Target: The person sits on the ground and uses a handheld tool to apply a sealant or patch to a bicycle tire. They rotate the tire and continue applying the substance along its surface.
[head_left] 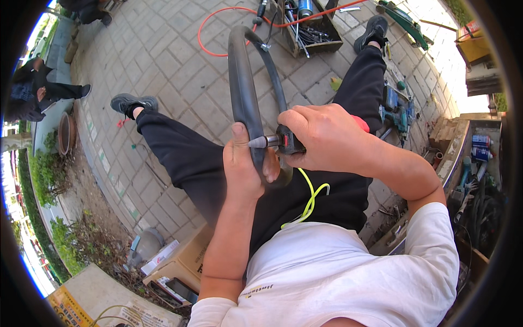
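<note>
A black rubber inner tube hangs in a loop in front of me, with its metal valve near the far end. My left hand is closed around the tube's near part, thumb on top and fingertips showing behind it. My right hand grips a hand-held power tool with a black nose; red shows behind the hand. The tool's grey cone-shaped bit points left at the tube, beside my left thumb. Whether it turns I cannot tell. A yellow-green cord hangs over my lap.
Beyond my feet stands a wooden toolbox with an orange hose beside it. Power tools lie by my right leg. A crate of tools is at right, a cardboard box at lower left. Another person is at far left.
</note>
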